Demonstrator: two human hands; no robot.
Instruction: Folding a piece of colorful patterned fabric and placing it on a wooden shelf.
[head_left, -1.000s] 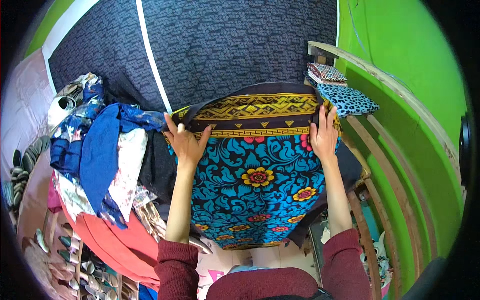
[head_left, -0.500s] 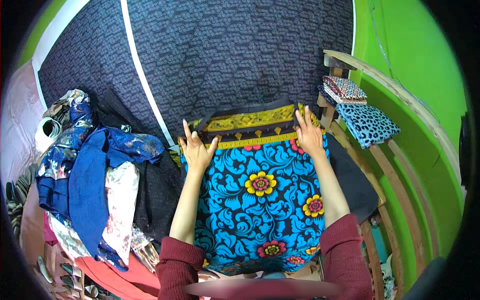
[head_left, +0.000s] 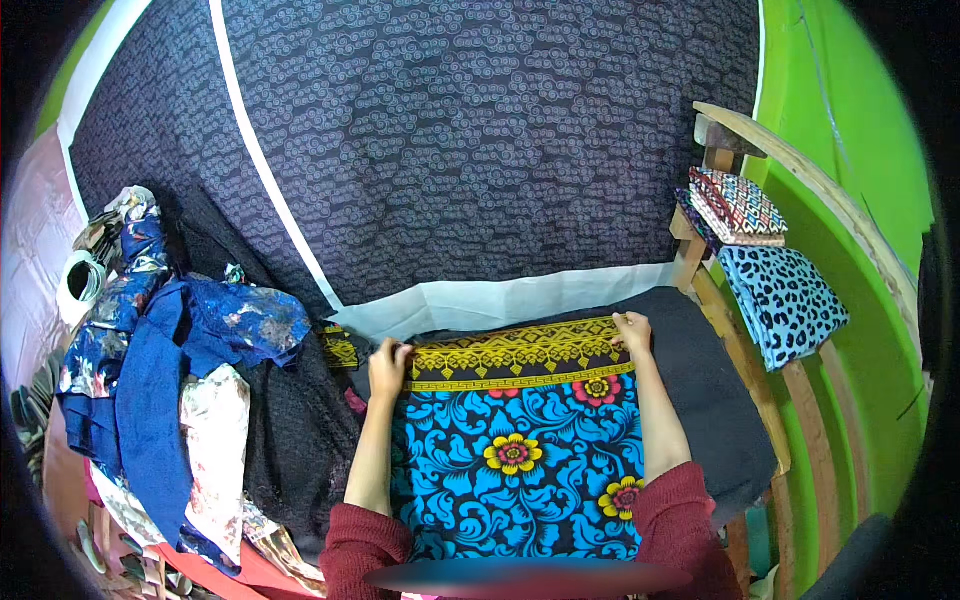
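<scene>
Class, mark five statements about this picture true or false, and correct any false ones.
1. The left hand and right hand grip the yellow-and-black border of a blue-and-black floral cloth. True.
2. The left hand lies flat, spread open. False: it is closed at the border's left end.
3. A folded, light-blue, black-spotted cloth lies on brown wooden slats. True.
4. The spotted cloth touches the floral cloth. False: they lie apart.
5. A white floral-print garment lies left of the floral cloth. True.

From the head, looking down at hands [head_left: 388, 370]; rim seems murky.
</scene>
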